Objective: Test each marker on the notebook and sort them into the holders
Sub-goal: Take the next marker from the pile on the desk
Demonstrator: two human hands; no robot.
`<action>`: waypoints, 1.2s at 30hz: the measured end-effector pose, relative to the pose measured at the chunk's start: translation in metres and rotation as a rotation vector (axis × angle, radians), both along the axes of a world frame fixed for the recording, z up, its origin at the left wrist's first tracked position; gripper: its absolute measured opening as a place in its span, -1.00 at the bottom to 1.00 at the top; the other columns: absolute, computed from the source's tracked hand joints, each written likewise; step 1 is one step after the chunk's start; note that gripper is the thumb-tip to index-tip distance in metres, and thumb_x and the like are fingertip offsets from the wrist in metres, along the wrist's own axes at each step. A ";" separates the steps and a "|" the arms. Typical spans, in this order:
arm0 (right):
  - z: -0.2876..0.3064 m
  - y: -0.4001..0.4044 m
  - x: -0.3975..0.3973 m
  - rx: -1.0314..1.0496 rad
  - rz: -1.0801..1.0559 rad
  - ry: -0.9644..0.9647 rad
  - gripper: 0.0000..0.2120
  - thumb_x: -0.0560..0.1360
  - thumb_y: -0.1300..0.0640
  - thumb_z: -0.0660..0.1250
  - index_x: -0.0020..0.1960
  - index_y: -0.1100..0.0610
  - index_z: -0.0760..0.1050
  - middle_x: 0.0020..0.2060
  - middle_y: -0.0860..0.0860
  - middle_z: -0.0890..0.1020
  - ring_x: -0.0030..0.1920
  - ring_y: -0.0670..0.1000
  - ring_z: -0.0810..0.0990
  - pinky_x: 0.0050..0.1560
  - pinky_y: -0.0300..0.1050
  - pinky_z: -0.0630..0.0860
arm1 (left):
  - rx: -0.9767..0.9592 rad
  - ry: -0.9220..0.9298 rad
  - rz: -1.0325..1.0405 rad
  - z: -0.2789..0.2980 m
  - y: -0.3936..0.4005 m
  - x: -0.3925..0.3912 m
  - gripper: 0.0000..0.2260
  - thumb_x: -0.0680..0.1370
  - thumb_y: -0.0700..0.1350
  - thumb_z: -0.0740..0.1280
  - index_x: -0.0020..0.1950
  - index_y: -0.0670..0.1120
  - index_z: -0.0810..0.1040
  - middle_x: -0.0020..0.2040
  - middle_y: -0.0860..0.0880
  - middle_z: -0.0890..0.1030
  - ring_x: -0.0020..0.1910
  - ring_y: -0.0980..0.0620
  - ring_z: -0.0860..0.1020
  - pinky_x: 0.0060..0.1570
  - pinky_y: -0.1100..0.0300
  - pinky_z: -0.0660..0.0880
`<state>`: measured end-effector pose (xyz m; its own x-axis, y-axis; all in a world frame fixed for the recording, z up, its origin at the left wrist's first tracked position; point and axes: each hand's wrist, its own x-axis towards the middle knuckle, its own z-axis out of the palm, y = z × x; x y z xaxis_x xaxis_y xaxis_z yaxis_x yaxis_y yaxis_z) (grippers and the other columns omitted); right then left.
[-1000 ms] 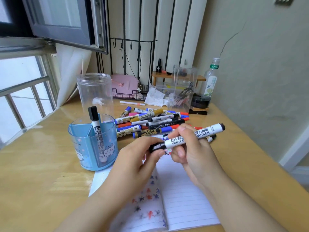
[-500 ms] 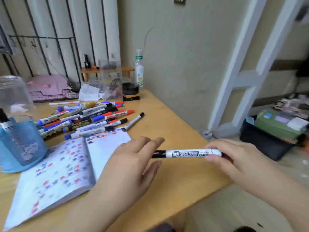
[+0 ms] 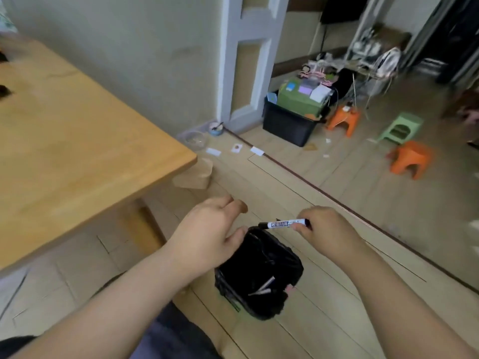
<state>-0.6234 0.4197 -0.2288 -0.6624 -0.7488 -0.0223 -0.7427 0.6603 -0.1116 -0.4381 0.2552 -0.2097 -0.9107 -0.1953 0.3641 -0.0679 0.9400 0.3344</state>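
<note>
My right hand (image 3: 322,231) pinches a white whiteboard marker (image 3: 281,224) with black ends by one end. The marker lies level in the air, over the far rim of a small bin lined with a black bag (image 3: 261,273) on the floor. My left hand (image 3: 210,229) hovers beside the bin's left rim with relaxed fingers and holds nothing. The notebook, the holders and the pile of markers are out of view to the left.
The wooden table (image 3: 77,151) fills the left side, its corner near the middle. On the floor beyond stand a black crate (image 3: 287,125) with a green box, two orange stools (image 3: 410,159) and a green stool (image 3: 400,128). Paper scraps lie by the wall.
The view has swung right and down from the tabletop to the floor. My right hand has carried the marker off the table to above the bin. My left hand has let go of it.
</note>
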 end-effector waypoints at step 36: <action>0.112 -0.436 0.301 -0.254 1.071 0.063 -0.63 0.56 0.08 0.23 0.36 0.05 0.36 0.23 0.01 0.44 0.29 0.04 0.33 0.23 -0.11 0.31 | -0.206 0.015 1.013 0.087 -0.250 0.312 -0.77 0.34 -0.06 0.28 -0.10 -0.13 0.57 -0.22 -0.09 0.57 -0.26 -0.18 0.58 -0.36 0.00 0.53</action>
